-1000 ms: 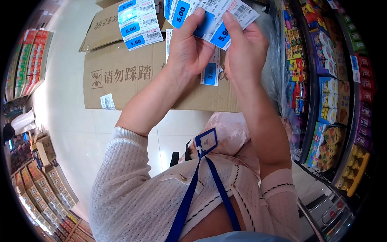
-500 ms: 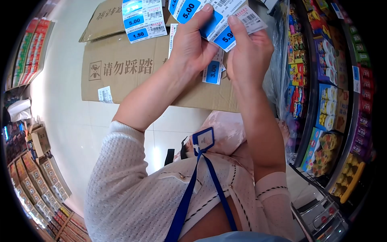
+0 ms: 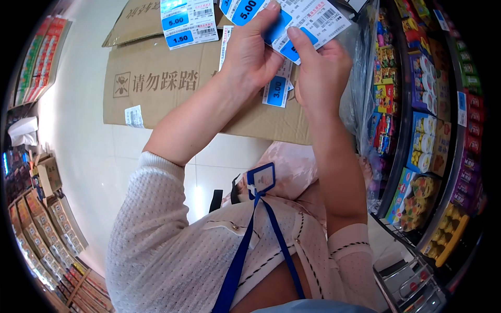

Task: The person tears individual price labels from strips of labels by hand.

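Blue-and-white price labels (image 3: pixel 324 23) are held above a cardboard box (image 3: pixel 162 99). My left hand (image 3: pixel 253 52) pinches the sheet, its thumb lying over the blue part near the 5.00 price. On the sheet's lower right edge, my right hand (image 3: pixel 324 70) is closed, with the thumb on top across a blue price field. Another label strip (image 3: pixel 190 26), showing 5.00 and 1.50, lies on the box to the left. Beneath my hands a label reading 3.00 (image 3: pixel 276 89) rests on the cardboard.
Shelves of packaged sweets (image 3: pixel 421 141) stand close on the right, beside clear plastic wrap (image 3: pixel 357 78). Metal cart rails (image 3: pixel 409 284) show at the lower right. Boxed goods (image 3: pixel 49 229) line the left. A blue lanyard badge (image 3: pixel 261 178) hangs at my front.
My right thumb has shifted left and down along the label sheet, covering more of its price. The box and loose labels appear slightly higher in view.
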Demonstrator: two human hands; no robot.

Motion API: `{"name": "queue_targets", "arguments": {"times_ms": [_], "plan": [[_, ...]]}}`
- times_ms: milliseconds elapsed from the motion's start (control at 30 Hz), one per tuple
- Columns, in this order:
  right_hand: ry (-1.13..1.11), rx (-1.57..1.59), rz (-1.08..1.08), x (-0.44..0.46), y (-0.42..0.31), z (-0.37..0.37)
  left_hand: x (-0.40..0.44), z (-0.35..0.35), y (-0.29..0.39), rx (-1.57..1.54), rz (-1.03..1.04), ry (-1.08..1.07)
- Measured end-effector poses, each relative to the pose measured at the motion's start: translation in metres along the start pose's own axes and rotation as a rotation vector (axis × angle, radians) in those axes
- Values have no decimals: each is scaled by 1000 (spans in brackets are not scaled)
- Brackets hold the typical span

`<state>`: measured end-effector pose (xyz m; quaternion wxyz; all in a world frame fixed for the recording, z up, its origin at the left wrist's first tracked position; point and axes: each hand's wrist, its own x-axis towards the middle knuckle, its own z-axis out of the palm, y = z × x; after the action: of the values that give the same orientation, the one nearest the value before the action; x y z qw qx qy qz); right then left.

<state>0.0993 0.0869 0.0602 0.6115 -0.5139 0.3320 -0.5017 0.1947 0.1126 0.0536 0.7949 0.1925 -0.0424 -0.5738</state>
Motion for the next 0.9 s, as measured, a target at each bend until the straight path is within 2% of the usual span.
{"name": "queue_targets", "arguments": {"times_ms": [133,333,433,533,633,733,767,900], "plan": [[52,63,-75,-4,1,7,0,-2,0,-3,-9,17],[4,211,69,-3,-4,7,1,1,1,-21,-24,19],[-12,175,30,-1,-4,8,0,2,1,-8,-17,44],[-62,26,90,-2,0,1,-1,2,0,22,36,49],[-29,119,130,-7,-3,2,-5,7,2,35,-41,81],[-17,191,141,-12,-2,-1,-1,-2,2,33,10,84],[0,193,151,-14,-5,-2,10,-11,1,-2,117,72],[-16,155,273,-16,-8,-12,7,-9,3,-10,71,89]]}}
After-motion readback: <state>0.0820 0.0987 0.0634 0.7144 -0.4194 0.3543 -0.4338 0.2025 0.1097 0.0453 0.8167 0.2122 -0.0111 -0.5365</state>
